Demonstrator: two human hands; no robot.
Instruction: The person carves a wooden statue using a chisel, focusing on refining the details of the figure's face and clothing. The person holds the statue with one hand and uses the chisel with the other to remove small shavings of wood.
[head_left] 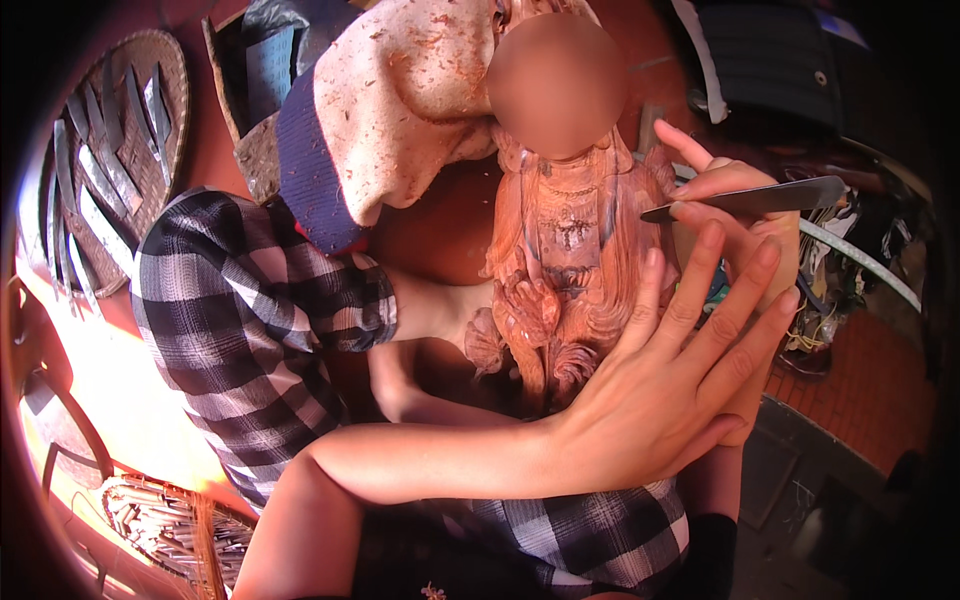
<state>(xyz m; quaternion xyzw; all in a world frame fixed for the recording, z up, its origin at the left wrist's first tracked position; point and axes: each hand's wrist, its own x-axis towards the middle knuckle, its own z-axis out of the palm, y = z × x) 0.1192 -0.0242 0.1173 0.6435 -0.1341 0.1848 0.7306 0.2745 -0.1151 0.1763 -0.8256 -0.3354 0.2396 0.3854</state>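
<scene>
You're carving: left hand (670,390) lies flat, fingers spread on the wooden statue (570,270); right hand (735,200) pinches the chisel (750,198). Next cut needs a light, steady touch.

- The top of the carved wooden figure (565,250) is blurred out.
- The left hand (665,385) covers the figure's right side and most of the right hand (740,215).
- The chisel (750,198) handle end is lost in shadow.
- The basket of blades (105,165) bends at the rim.

left forearm crosses low, left hand (665,395) flat, fingers spread open; right hand (745,215) behind it, fingers pinched shut, index extended
</scene>
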